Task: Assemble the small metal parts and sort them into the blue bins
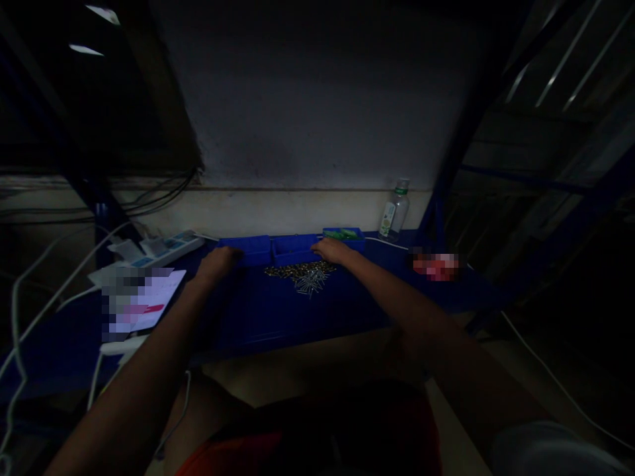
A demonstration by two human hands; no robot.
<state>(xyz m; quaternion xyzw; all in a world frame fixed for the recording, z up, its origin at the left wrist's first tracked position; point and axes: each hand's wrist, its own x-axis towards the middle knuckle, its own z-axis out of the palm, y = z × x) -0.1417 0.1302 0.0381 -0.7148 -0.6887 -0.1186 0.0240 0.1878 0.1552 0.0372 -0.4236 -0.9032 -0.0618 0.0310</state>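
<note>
A row of small blue plastic bins stands at the back of the blue table. My left hand [219, 260] is closed at the outer end of the left blue bin [254, 252]. At the right end of the middle blue bin [294, 250], my right hand [328, 250] has its fingers curled over the edge. Just in front of the bins lies a loose pile of small brass-coloured pieces [282, 272]. A heap of thin silvery screws or nails [311, 282] overlaps it; the dim light hides their exact kind.
Green packets lie in the right blue bin [343, 235]. A clear bottle [394, 211] stands behind, near the wall. On the left are a power strip [169, 248], white cables and a white sheet or device [166, 291]. A blurred red item [436, 266] lies at right.
</note>
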